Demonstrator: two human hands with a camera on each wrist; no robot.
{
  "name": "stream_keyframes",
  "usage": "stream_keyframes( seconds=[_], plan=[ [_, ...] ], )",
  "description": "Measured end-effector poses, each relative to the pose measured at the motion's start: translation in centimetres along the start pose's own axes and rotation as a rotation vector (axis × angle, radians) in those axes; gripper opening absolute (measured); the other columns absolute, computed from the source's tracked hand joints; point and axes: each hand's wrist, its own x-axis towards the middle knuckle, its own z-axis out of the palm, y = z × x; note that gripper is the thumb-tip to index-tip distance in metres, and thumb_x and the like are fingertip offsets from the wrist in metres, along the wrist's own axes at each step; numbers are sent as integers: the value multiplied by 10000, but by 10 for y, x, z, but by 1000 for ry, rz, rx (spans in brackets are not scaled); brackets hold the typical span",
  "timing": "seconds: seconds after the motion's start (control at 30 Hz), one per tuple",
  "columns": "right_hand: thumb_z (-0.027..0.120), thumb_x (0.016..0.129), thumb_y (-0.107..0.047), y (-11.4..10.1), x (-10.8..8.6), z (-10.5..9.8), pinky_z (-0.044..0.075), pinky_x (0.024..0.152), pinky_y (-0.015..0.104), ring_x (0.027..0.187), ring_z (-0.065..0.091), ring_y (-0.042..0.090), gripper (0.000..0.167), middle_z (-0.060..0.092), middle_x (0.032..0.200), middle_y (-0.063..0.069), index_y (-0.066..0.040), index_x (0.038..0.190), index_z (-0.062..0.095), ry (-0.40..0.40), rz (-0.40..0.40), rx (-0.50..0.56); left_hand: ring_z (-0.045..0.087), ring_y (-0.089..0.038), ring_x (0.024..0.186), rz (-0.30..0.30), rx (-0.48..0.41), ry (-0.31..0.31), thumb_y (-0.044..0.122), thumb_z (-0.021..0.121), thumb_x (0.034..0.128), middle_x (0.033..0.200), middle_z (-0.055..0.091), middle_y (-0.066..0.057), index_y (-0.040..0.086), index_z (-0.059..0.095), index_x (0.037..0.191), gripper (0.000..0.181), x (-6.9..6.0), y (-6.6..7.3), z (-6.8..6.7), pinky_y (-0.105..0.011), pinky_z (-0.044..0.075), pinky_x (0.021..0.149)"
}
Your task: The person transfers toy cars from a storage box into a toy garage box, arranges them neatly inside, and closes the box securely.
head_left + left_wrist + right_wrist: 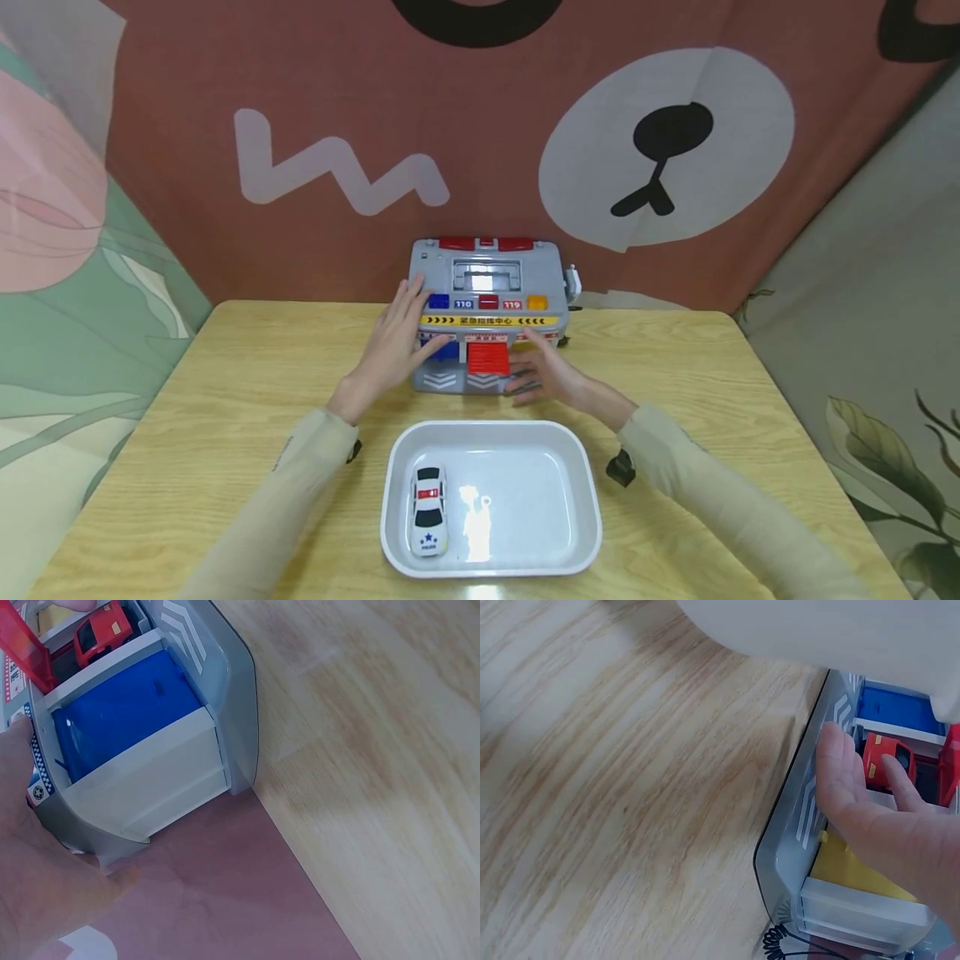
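A grey toy garage (487, 275) stands at the back of the table. My left hand (386, 346) rests against its left side, fingers extended along the upper part and thumb towards the front. The red door (488, 358) of the middle bay is swung up, and a red toy car (101, 634) sits inside that bay. In front of it is my right hand (551, 375), fingers fairly straight and spread. The right wrist view has its thumb over the red car; whether it touches, I cannot tell. The blue door (127, 712) and yellow door (855, 874) flank the middle bay.
Nearer on the wooden table (262, 358) is a white tray (491, 572), with a white toy police car (429, 537) at its left. A small white handset (573, 283) hangs on the garage's right side, and a coiled black cord (775, 943) lies beside the garage.
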Motion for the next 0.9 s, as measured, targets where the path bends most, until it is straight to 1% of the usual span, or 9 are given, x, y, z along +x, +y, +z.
stream_keyframes(
  seconds=[0.13,0.2,0.3,0.4,0.47,0.57,0.67,0.8,0.9],
  plan=[
    [165,955,-654,-2,-7,-6,384,1012,557,1246,391,495,915,324,1454,304,104,1456,271,-5,2,-1,-53,-227,1468,12,-9,3,562,543,920,1622,7,-20,87,244,1528,827,2,2,1,-600,184,1108],
    [155,958,-651,-4,-11,-9,353,1033,571,1254,383,503,912,348,1442,299,110,1440,301,-23,-6,-6,-60,-217,1467,17,-13,6,556,546,922,1622,8,-21,83,249,1526,822,3,2,2,-594,176,1113],
    [157,968,-634,-8,-17,-14,331,1042,585,1236,411,495,887,427,1397,278,108,1399,380,-48,-23,-35,-51,-224,1467,19,-11,9,542,556,923,1621,19,-33,69,262,1517,814,2,2,3,-589,177,1115],
    [198,986,-603,-14,-25,-19,371,1019,564,1177,494,438,821,509,1340,242,81,1351,468,-55,-20,-105,-42,-231,1467,17,-15,6,538,561,921,1620,27,-42,62,272,1511,812,0,2,5,-585,174,1117],
    [259,998,-569,-18,-31,-22,411,992,539,1118,551,382,749,548,1305,226,60,1315,516,-46,-11,-150,-42,-232,1467,17,-18,4,542,558,921,1620,26,-43,63,270,1512,814,0,2,5,-587,172,1117],
    [321,1017,-502,-26,-38,-23,479,913,477,987,611,307,646,600,1234,205,46,1262,560,-28,-14,-207,-47,-229,1467,23,-19,3,553,547,922,1621,21,-36,68,262,1517,818,2,3,6,-587,168,1118],
    [350,1031,-437,-32,-40,-21,510,788,382,838,620,237,566,650,1122,168,44,1216,583,-18,-36,-214,-46,-230,1468,26,-14,9,558,537,925,1621,18,-29,75,256,1520,817,4,3,5,-578,167,1122],
    [408,1037,-338,-39,-38,-11,458,614,280,683,559,189,451,658,968,140,58,1161,586,-8,-94,-194,-33,-243,1469,21,-15,19,540,555,924,1621,29,-33,76,262,1517,809,4,1,2,-567,156,1128],
    [488,1020,-290,-43,-36,2,449,565,257,653,528,197,363,644,914,147,33,1140,604,18,-163,-268,-20,-260,1469,13,-20,20,528,577,917,1620,38,-41,70,270,1514,812,1,-1,3,-571,153,1128]
  ],
)
